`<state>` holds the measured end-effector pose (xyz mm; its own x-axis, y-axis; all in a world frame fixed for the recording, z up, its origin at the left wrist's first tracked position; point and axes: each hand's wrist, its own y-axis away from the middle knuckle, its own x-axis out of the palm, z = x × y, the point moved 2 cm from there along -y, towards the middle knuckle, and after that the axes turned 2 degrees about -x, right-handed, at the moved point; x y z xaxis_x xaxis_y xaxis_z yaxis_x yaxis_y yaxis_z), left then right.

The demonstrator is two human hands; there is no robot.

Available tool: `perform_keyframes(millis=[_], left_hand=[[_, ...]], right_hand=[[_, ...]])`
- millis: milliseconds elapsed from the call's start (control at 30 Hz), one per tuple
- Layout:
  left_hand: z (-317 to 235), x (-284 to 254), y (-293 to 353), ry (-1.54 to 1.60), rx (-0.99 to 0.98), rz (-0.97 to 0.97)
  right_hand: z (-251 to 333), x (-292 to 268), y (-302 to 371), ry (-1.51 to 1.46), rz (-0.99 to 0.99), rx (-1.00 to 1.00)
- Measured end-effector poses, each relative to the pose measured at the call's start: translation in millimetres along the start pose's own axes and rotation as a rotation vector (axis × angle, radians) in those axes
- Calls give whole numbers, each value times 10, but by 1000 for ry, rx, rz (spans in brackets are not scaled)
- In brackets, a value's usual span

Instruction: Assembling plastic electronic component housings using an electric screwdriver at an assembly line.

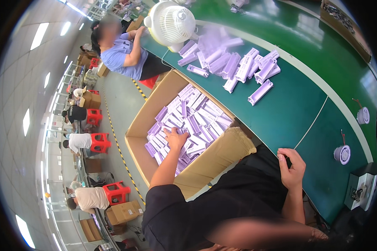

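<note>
- At mid-frame, left hand (176, 137), fingers wide, on casings (192, 124) in box (135, 144). Right hand (292, 168), frame right: curled, can't tell grip.
- Progress?
- Partway, I'd guess: pile (231, 66) on desk (276, 115), upper centre; most in box.

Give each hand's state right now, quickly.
Left hand: fingers among pale-purple, elongated plastic housings; grip cannot be told.
Right hand: loosely closed at the edge of the flat green tabletop, nothing visibly held.
</note>
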<state>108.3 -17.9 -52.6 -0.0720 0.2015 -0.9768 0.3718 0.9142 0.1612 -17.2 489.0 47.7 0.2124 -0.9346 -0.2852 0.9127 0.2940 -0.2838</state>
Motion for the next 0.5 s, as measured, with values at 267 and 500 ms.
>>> perform_keyframes(millis=[267, 500], left_hand=[[126, -39, -155, 74, 67, -119], [-115, -490, -252, 113, 302, -324]], right_hand=[[44, 10, -31, 3, 5, -28], [24, -18, -10, 3, -20, 7]])
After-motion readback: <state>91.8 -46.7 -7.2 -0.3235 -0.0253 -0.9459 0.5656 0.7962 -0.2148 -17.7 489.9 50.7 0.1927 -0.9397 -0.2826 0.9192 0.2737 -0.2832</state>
